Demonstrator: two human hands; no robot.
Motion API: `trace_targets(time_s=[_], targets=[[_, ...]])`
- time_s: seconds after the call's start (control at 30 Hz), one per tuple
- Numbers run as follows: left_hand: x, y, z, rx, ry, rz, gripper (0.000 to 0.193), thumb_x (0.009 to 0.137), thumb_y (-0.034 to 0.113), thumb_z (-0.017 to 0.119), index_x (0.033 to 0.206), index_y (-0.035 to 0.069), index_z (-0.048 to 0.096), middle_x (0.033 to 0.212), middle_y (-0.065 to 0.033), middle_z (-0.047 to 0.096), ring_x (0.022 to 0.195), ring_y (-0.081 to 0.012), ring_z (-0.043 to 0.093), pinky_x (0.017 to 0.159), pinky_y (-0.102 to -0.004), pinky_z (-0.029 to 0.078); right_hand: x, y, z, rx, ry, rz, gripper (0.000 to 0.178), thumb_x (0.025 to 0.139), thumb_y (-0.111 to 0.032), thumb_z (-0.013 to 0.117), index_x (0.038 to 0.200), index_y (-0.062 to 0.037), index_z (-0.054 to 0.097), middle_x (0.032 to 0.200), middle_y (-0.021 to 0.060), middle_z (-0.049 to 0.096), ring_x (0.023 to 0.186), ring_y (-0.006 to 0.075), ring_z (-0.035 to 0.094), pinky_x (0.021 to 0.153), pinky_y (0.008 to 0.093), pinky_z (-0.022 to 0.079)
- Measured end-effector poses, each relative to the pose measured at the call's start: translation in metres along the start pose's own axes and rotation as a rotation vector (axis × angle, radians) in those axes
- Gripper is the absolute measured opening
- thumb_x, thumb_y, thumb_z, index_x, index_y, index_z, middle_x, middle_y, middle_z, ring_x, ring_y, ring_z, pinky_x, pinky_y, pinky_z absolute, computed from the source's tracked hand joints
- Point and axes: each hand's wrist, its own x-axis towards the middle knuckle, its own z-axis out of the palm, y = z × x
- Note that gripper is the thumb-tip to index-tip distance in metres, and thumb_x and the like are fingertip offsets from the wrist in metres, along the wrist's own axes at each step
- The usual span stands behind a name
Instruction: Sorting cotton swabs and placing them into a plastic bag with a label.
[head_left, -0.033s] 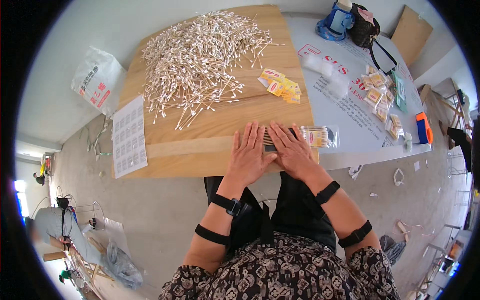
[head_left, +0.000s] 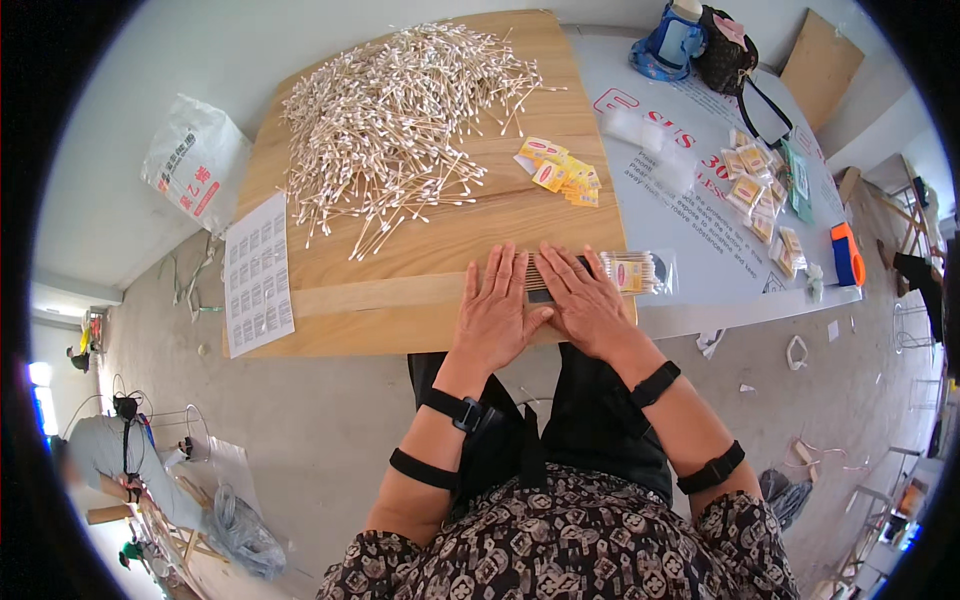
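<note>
Fingers (head_left: 506,266) unmoved over wooden tabletop (head_left: 400,268); grey floor (head_left: 340,400) below.

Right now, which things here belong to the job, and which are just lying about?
Likely part of the job:
- swabs between the left hand and right hand
- clear packet beside the right hand
- swab pile
- yellow cards
- filled packets

Probably just lying about:
- blue bag
- brown bag
- leaning board

Thin tan wooden swabs (head_left: 390,110) are tipped with white cotton; the flat light-brown wooden table (head_left: 450,230) is striped with darker grain; small yellow paper cards (head_left: 551,177) are marked with red; the short-sleeved black cloth shirt (head_left: 560,540) is covered with pale shapes.
</note>
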Motion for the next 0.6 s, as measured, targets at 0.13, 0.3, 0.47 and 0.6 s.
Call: trace_targets(time_s=[0.13, 0.3, 0.47, 0.6], targets=[[-0.001, -0.003, 0.003, 0.060, -0.032, -0.028, 0.080, 0.094, 0.054, 0.044, 0.151, 0.001, 0.023, 0.158, -0.0175, 0.021, 0.148, -0.0285, 0.015, 0.119, -0.0496, 0.010, -0.013, 0.012, -0.023, -0.077, 0.132, 0.251, 0.065, 0.092, -0.032, 0.057, 0.148, -0.0071, 0.033, 0.155, 0.0115, 0.029, 0.144, 0.0265, 0.028, 0.119, 0.0490, 0.015], [0.004, 0.011, 0.003, 0.010, -0.027, -0.003, 0.080, 0.094, 0.050, 0.047, 0.150, -0.001, 0.023, 0.158, -0.0207, 0.020, 0.148, -0.0329, 0.014, 0.120, -0.0495, 0.010, -0.045, 0.052, -0.013, -0.035, 0.085, 0.418, 0.063, 0.097, -0.040, 0.050, 0.150, -0.0114, 0.031, 0.157, 0.0124, 0.026, 0.146, 0.0281, 0.023, 0.119, 0.0493, 0.012], [0.008, 0.032, 0.012, -0.008, -0.002, -0.001, 0.080, 0.094, 0.049, 0.050, 0.151, -0.001, 0.023, 0.158, -0.0205, 0.017, 0.148, -0.0330, 0.013, 0.120, -0.0488, 0.011, -0.049, 0.061, -0.004, 0.294, 0.071, 0.392, 0.062, 0.101, -0.044, 0.040, 0.152, -0.0120, 0.027, 0.158, 0.0123, 0.024, 0.147, 0.0285, 0.019, 0.120, 0.0441, 0.011], [0.008, 0.035, 0.012, -0.045, -0.003, -0.021, 0.081, 0.093, 0.049, 0.051, 0.150, -0.001, 0.023, 0.158, -0.0204, 0.018, 0.148, -0.0325, 0.013, 0.120, -0.0486, 0.012, -0.050, 0.062, -0.004, 0.355, 0.066, 0.381, 0.061, 0.102, -0.044, 0.038, 0.152, -0.0121, 0.026, 0.158, 0.0122, 0.024, 0.147, 0.0283, 0.019, 0.120, 0.0438, 0.011]])
